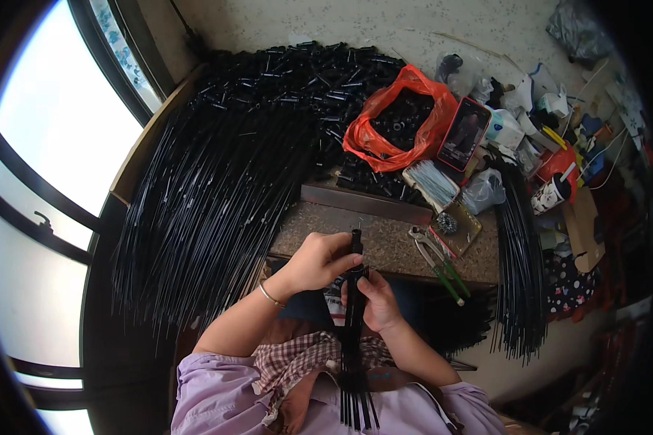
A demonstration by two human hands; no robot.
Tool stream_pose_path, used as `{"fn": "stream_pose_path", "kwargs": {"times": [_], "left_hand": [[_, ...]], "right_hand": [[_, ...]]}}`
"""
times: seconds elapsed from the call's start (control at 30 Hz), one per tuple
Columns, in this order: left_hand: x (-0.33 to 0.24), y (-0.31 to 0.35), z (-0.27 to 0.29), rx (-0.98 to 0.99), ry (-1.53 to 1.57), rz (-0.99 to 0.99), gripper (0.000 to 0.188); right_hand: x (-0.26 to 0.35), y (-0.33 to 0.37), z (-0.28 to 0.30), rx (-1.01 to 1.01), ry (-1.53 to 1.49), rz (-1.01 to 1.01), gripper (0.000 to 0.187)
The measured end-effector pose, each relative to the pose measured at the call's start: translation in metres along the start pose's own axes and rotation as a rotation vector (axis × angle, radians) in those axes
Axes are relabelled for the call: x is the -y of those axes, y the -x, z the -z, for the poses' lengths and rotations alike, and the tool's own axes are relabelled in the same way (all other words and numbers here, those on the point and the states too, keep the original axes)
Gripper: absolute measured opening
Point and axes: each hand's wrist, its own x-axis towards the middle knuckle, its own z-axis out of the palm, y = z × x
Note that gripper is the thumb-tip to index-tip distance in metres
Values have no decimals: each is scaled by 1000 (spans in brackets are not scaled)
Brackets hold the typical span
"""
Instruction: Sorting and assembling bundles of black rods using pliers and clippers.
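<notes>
A black bundle of thin rods that looks like a folded umbrella frame (352, 315) stands upright in front of my chest, its loose rod ends fanning out over my lap. My left hand (321, 262) is closed round its upper end, just below a short black tube tip. Lower down, my right hand (379, 303) grips the same bundle from the right, thumb along it. Beyond my hands is the speckled worktop edge (384, 259). Pliers with green handles (440, 267) lie on it to the right.
A big heap of black rods (210, 188) with tube ends covers the left. At the back is a red plastic bag (355, 138) of small black parts, beside a phone (464, 134). Nearer are a dark metal bar (363, 203) and a box of thin pins (434, 183). More rods (519, 268) hang right.
</notes>
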Motion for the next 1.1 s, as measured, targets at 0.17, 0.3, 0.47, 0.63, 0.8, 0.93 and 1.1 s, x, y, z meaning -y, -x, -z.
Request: {"fn": "stream_pose_path", "kwargs": {"times": [0.17,0.3,0.47,0.63,0.8,0.93,1.1], "left_hand": [[11,12,-7,-52,455,130,22],[2,19,-10,-167,245,4,26],[2,39,-17,-27,944,53,34],[5,48,-31,-112,605,-211,43],[9,47,-38,-93,959,-149,13],[21,33,-40,96,1116,-356,10],[27,21,-50,280,1267,-399,14]], "right_hand": [[-5,-1,1,46,104,24,15],[-7,3,1,88,94,8,16],[-2,6,0,147,105,5,19],[4,10,-1,160,43,74,25],[1,17,3,364,9,19,26],[-6,24,2,480,68,34,28],[-7,27,6,437,232,95,24]]}}
